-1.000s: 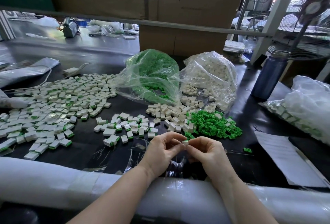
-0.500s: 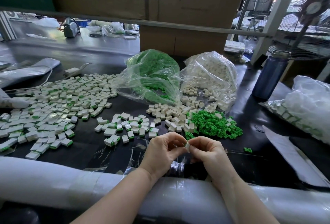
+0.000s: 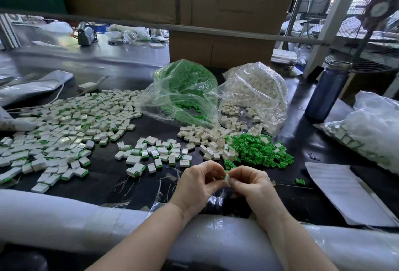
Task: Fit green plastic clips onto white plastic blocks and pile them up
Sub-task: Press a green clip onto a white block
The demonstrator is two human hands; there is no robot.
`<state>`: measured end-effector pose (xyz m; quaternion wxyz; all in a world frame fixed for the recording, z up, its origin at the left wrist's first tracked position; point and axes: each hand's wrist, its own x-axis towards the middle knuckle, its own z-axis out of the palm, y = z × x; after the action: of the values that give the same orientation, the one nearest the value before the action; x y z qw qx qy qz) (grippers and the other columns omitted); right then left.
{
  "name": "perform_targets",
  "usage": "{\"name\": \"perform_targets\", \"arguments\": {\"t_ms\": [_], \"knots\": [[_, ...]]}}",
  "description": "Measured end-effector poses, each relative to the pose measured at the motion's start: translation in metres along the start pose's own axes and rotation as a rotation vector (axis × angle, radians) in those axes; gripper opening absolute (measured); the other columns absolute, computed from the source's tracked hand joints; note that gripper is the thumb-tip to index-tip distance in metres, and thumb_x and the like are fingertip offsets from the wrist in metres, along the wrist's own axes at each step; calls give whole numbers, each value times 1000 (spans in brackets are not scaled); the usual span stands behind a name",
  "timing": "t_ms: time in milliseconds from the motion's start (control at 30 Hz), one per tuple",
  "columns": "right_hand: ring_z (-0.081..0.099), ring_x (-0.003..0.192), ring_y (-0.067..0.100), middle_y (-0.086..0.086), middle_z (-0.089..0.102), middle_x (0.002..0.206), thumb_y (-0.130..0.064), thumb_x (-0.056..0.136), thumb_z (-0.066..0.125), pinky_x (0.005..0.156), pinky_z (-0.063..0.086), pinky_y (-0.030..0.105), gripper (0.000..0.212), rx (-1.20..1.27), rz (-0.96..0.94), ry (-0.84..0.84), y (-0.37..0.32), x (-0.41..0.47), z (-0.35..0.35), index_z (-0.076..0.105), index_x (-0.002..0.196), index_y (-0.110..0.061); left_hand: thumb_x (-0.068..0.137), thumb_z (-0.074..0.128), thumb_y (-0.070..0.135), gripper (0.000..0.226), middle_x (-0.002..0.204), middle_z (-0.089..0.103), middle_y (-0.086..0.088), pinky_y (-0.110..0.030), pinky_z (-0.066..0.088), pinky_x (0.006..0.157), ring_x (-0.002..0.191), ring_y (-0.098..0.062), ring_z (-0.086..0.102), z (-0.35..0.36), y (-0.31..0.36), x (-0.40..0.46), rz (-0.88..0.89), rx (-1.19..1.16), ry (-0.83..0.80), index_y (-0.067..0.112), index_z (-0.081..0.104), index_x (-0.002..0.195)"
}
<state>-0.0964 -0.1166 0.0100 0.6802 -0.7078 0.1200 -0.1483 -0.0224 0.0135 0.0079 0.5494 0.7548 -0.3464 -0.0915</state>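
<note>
Many finished blocks [image 3: 64, 132] lie by the table's left edge while both hands, left hand [image 3: 199, 181] and right hand [image 3: 251, 184], pinch one block [image 3: 226, 178], and lots of clips [image 3: 259, 152] wait.

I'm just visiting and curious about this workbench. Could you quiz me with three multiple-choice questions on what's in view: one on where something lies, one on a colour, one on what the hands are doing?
1. Where does the loose heap of green clips lie?
A. Right of the bare white blocks
B. Inside the blue bottle
C. On the sheet of paper

2. What colour is the bottle at the right?
A. Red
B. Dark blue
C. Yellow

3. What are the left hand and right hand doing?
A. Lying flat on the table
B. Tying a bag shut
C. Pinching one small block between them

Answers: 1 A, the green heap touches the right side of the white blocks. 2 B, its body is dark blue under a metal cap. 3 C, both hands' fingertips meet on a white piece with a green edge.
</note>
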Motion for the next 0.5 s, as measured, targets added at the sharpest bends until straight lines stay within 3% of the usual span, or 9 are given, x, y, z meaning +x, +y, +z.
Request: {"name": "perform_targets", "arguments": {"t_ms": [233,500], "knots": [[57,62,21,3,63,62,4,82,62,52,47,22,29,-19,-5,-8,1,0,-1,71,65,-18,74,76,9,19,75,66,5,-29,55,75,74,-17,64,2,0,0,8,-8,6,23,64,79],[56,62,25,1,63,63,6,82,61,51,47,21,33,-21,6,-8,1,1,-1,72,64,-20,73,76,6,28,69,64,7,-22,53,66,62,-5,57,1,2,-1,19,-5,-5,29,59,73]]}}
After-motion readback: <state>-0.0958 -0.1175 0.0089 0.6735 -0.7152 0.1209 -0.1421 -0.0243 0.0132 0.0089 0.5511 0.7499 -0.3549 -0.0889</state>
